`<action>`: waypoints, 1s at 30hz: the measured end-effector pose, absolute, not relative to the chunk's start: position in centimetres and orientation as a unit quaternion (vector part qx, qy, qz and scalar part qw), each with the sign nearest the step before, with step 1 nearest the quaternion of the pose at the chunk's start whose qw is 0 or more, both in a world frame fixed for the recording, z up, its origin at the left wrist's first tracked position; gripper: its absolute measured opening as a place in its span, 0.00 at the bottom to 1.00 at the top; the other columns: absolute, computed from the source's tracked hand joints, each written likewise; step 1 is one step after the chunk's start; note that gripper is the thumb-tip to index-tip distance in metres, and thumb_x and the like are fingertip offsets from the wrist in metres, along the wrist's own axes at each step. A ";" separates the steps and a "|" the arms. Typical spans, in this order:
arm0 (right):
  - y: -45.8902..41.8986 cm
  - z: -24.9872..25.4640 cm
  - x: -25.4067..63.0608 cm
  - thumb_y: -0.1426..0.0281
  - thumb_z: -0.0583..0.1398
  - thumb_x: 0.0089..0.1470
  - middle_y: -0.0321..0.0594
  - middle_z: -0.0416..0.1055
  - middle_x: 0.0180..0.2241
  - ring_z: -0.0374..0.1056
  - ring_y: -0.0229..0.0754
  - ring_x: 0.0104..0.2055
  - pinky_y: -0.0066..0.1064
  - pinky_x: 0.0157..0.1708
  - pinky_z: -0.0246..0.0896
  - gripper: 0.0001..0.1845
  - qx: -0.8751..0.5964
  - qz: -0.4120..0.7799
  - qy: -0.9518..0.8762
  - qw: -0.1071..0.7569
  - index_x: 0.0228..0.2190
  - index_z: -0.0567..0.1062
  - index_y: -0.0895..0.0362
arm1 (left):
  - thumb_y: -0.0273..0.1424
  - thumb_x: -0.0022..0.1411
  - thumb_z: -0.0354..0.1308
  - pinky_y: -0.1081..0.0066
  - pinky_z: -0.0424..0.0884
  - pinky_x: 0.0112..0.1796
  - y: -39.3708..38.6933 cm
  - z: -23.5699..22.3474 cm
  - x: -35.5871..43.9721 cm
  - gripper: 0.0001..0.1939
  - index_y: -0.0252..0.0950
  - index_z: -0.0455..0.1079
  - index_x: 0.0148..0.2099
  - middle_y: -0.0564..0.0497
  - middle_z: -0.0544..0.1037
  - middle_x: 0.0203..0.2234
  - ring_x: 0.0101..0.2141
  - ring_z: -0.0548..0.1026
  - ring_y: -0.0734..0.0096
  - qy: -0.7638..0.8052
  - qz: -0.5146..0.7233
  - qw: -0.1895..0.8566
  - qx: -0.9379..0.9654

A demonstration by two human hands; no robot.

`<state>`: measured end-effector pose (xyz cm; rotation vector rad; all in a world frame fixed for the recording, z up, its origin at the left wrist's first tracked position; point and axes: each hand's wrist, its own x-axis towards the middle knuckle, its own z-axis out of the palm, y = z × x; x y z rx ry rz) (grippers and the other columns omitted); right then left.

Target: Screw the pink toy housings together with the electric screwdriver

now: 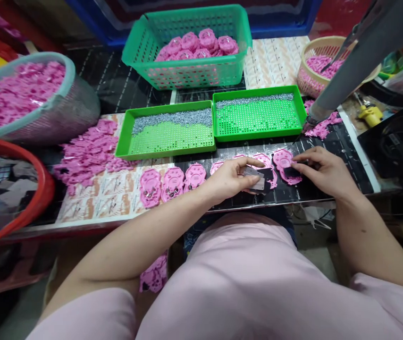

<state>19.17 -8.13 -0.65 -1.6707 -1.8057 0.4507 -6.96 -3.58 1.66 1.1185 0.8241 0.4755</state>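
Observation:
A row of pink plastic casings (195, 176) lies along the front of the bench, several with small metal parts on them. My left hand (235, 177) is closed on a few flat grey and black plates (255, 179), held above the right part of the row and partly covering the casings there. At the row's right end lies another pink casing (283, 163). My right hand (323, 170) pinches at a dark flat plate (292, 174) on that casing; its fingertips partly hide the plate's edge.
Two green trays (166, 152) (258, 134) hold small metal pieces behind the row. A green basket (190, 75) of pink assemblies stands farther back. Pink parts (88, 153) are heaped left, beside a pale basket (81, 104) and a red-rimmed tub (47, 182). A grey pole (350, 71) slants in at right.

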 end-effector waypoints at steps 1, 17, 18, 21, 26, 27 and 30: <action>-8.5 -0.2 18.5 0.60 0.63 0.52 0.39 0.74 0.34 0.68 0.37 0.32 0.31 0.34 0.64 0.12 -0.628 0.175 -0.678 0.340 0.35 0.80 0.53 | 0.28 0.50 0.67 0.73 0.75 0.32 -3.6 1.6 -6.8 0.20 0.32 0.70 0.46 0.53 0.74 0.29 0.30 0.75 0.75 0.373 0.217 0.738 0.518; -10.2 1.7 14.2 0.62 0.62 0.54 0.35 0.74 0.22 0.68 0.33 0.18 0.22 0.16 0.61 0.10 -0.604 0.392 -0.562 0.408 0.33 0.74 0.56 | 0.30 0.57 0.62 0.75 0.74 0.29 -4.6 1.3 -8.0 0.20 0.31 0.69 0.51 0.52 0.73 0.30 0.30 0.74 0.75 0.348 0.155 0.744 0.550; -10.4 1.6 14.1 0.62 0.62 0.54 0.35 0.75 0.24 0.70 0.34 0.20 0.22 0.18 0.63 0.10 -0.603 0.379 -0.572 0.407 0.34 0.75 0.56 | 0.32 0.58 0.61 0.74 0.74 0.28 -4.8 1.2 -8.0 0.20 0.32 0.68 0.52 0.52 0.73 0.30 0.30 0.74 0.74 0.341 0.145 0.751 0.547; -11.1 1.5 13.9 0.65 0.64 0.52 0.36 0.77 0.32 0.74 0.36 0.30 0.24 0.28 0.70 0.11 -0.609 0.278 -0.607 0.428 0.38 0.76 0.54 | 0.35 0.60 0.59 0.73 0.75 0.26 -5.2 1.2 -8.1 0.21 0.32 0.67 0.54 0.52 0.73 0.29 0.28 0.74 0.74 0.325 0.124 0.769 0.536; -12.6 2.2 13.4 0.76 0.61 0.53 0.39 0.76 0.37 0.72 0.37 0.37 0.30 0.39 0.70 0.11 -0.526 0.094 -0.770 0.350 0.39 0.74 0.55 | 0.39 0.60 0.61 0.78 0.74 0.26 -5.8 1.4 -8.4 0.23 0.33 0.67 0.54 0.54 0.72 0.29 0.27 0.73 0.79 0.298 0.070 0.787 0.535; -12.7 2.3 13.3 0.78 0.61 0.53 0.40 0.75 0.36 0.71 0.39 0.39 0.32 0.41 0.70 0.11 -0.493 0.069 -0.806 0.322 0.39 0.74 0.56 | 0.39 0.60 0.61 0.79 0.73 0.25 -5.9 1.4 -8.4 0.23 0.33 0.67 0.54 0.54 0.72 0.29 0.26 0.72 0.80 0.292 0.054 0.788 0.540; -12.9 2.6 12.9 0.79 0.61 0.50 0.43 0.74 0.36 0.69 0.43 0.42 0.37 0.42 0.70 0.11 -0.410 0.016 -0.868 0.279 0.38 0.75 0.57 | 0.39 0.62 0.59 0.80 0.72 0.24 -6.2 1.4 -8.5 0.22 0.34 0.66 0.55 0.54 0.72 0.30 0.24 0.72 0.81 0.268 0.018 0.793 0.546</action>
